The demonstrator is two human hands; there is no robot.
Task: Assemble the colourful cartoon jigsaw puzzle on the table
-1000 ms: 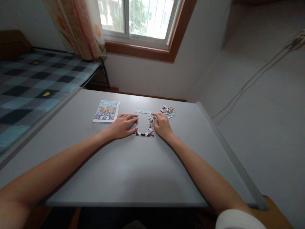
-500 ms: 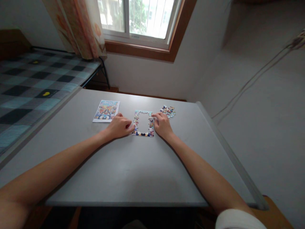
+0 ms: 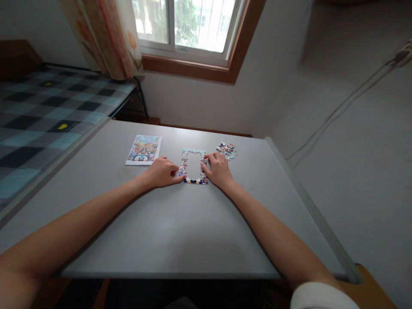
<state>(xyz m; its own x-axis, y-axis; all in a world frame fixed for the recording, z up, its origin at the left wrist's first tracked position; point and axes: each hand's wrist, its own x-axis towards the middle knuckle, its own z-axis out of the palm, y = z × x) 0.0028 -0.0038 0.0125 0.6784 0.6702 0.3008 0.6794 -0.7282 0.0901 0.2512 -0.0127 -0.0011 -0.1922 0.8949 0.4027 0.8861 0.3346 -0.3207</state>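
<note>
A jigsaw puzzle frame [image 3: 194, 181], made of joined edge pieces around a bare middle, lies flat on the table. My left hand [image 3: 162, 171] rests at its left side, fingers curled and the thumb stretched apart from them onto the lower left corner. On the other side, my right hand [image 3: 219, 168] lies with fingers spread, its thumb and fingertips touching the right border. I see nothing gripped in either hand. Just beyond my right hand is a pile of loose puzzle pieces [image 3: 228, 149]. A printed picture sheet [image 3: 143, 149] lies behind my left hand.
The light grey table [image 3: 174, 231] has a raised edge strip [image 3: 309, 197] along its right side, near the wall. A bed with a checked cover [image 3: 64, 103] stands at the left. Beyond the table are a window [image 3: 183, 25] and a curtain [image 3: 103, 38].
My left thumb has moved down and right onto the puzzle frame's lower left corner. My right thumb has come out onto the right border. The puzzle frame looks unmoved.
</note>
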